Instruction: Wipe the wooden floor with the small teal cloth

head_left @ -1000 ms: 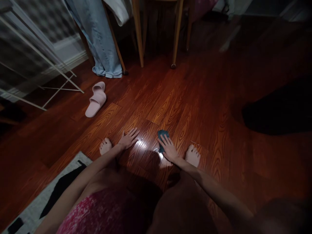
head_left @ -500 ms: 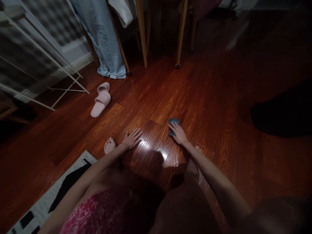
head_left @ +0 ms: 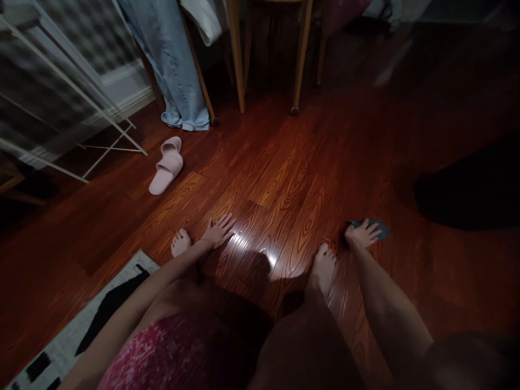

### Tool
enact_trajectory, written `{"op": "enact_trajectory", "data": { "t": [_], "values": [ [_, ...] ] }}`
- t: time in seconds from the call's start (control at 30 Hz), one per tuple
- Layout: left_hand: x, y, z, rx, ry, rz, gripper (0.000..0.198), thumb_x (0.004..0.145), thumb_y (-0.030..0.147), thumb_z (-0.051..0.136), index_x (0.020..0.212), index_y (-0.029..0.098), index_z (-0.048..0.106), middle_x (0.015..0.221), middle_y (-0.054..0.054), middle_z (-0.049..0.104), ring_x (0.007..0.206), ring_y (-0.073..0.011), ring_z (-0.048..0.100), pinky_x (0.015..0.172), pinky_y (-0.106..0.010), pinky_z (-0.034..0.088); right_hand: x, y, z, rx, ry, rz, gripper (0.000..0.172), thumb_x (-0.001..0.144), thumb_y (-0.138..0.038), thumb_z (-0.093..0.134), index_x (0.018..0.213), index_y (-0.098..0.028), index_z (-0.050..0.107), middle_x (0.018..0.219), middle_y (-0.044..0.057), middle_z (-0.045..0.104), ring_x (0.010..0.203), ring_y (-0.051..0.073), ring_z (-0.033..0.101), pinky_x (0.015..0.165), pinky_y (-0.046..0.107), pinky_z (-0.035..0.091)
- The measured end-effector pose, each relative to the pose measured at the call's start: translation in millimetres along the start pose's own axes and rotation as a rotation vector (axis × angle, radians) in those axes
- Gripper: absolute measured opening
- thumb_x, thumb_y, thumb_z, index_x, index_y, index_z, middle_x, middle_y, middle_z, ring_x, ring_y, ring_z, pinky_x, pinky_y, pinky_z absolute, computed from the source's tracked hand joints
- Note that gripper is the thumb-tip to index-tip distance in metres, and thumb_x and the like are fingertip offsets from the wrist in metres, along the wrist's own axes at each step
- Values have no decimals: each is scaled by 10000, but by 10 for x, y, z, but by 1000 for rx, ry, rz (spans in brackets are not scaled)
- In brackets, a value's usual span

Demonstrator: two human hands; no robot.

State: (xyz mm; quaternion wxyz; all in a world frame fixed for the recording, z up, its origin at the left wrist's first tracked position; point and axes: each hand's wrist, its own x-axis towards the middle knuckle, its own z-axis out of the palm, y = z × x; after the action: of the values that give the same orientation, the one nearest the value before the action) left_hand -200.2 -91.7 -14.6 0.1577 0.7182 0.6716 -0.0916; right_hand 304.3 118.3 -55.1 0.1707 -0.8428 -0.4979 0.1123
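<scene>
I am crouched over a glossy red-brown wooden floor [head_left: 284, 184]. My left hand [head_left: 217, 232] lies flat on the boards with its fingers spread, just right of my left foot [head_left: 181, 242]. My right hand [head_left: 362, 234] presses flat on a small dark teal cloth [head_left: 381, 229] on the floor, out to the right of my right foot [head_left: 323, 266]. The cloth shows only at the hand's far edge; the rest is under the palm.
A pink slipper [head_left: 166, 165] lies at the left. Behind it stand a white wire rack [head_left: 73, 108], hanging jeans [head_left: 170, 65] and wooden chair legs [head_left: 298, 59]. A patterned rug [head_left: 81, 330] sits at the lower left. A dark shape [head_left: 471, 184] lies at the right.
My right hand has slid the teal cloth across the floor, first forward and then far to the right past my right foot. My left hand has stayed planted.
</scene>
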Motion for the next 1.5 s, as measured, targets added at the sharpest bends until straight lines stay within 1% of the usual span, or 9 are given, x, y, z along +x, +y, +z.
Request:
{"op": "enact_trajectory", "data": {
  "t": [0.13, 0.37, 0.5, 0.63, 0.73, 0.9, 1.13, 1.3, 1.5],
  "values": [
    [-4, 7, -14, 10, 4, 3, 588, 1097, 501, 274, 1648, 331, 160, 1714, -59, 124, 1576, -280, 125, 1198, -690, 103, -240, -410, 192, 1, -32, -144, 770, 886, -325, 477, 1596, -99, 283, 1684, 246, 176, 1554, 434, 67, 1172, 716, 181],
    [-8, -16, -5, 22, 25, 15, 588, 1095, 506, 292, 1645, 357, 145, 1714, -35, 137, 1577, -283, 121, 1205, -673, 125, -1233, -1231, 542, -53, -324, -864, 813, 862, -256, 535, 1621, -176, 255, 1722, 126, 138, 1576, 349, 47, 1233, 596, 152],
    [-3, -28, 17, 21, 36, 20, 584, 1096, 496, 292, 1644, 366, 136, 1712, -30, 144, 1576, -281, 126, 1209, -668, 116, -1779, -1383, 588, -26, -473, -1212, 896, 821, -235, 607, 1632, -187, 229, 1728, 109, 103, 1582, 322, 15, 1257, 560, 88],
    [-3, -20, 3, 16, 29, 19, 587, 1096, 500, 282, 1646, 351, 141, 1713, -36, 139, 1576, -279, 127, 1204, -677, 118, -1815, -1378, 567, -47, -566, -1408, 877, 801, -185, 623, 1614, -214, 297, 1718, 82, 183, 1584, 277, 62, 1265, 501, 116],
    [-2, -7, -18, 13, 12, 11, 580, 1097, 500, 273, 1645, 352, 156, 1713, -34, 137, 1576, -271, 129, 1204, -677, 119, -1511, -1361, 570, -60, -530, -1349, 862, 798, -170, 603, 1609, -214, 311, 1714, 72, 202, 1580, 279, 102, 1261, 509, 148],
    [5, 0, -24, 13, 20, 14, 587, 1092, 521, 267, 1646, 357, 160, 1713, -32, 145, 1575, -270, 135, 1210, -664, 131, -814, -1197, 553, -104, -335, -978, 798, 828, -212, 562, 1594, -194, 340, 1704, 90, 231, 1567, 324, 153, 1225, 551, 230],
    [4, -16, -2, 11, 21, 6, 586, 1091, 515, 279, 1645, 368, 159, 1709, -27, 169, 1574, -282, 135, 1208, -661, 145, -82, -327, 254, -117, -139, -486, 725, 882, -283, 477, 1585, -181, 334, 1675, 154, 278, 1545, 359, 192, 1186, 593, 272],
    [-3, -6, -1, 16, 11, 2, 580, 1093, 497, 285, 1644, 359, 167, 1712, -32, 154, 1575, -283, 133, 1207, -672, 116, 75, 188, 58, -54, -25, -202, 723, 894, -322, 447, 1584, -146, 321, 1670, 200, 253, 1550, 389, 153, 1181, 643, 240],
    [-17, 0, -28, 26, 4, 8, 583, 1095, 484, 294, 1646, 343, 167, 1714, -40, 125, 1577, -275, 125, 1205, -681, 99, -164, -90, 137, -44, -13, -160, 765, 899, -348, 460, 1605, -126, 265, 1684, 227, 190, 1554, 419, 87, 1169, 694, 202]
  ]
}}
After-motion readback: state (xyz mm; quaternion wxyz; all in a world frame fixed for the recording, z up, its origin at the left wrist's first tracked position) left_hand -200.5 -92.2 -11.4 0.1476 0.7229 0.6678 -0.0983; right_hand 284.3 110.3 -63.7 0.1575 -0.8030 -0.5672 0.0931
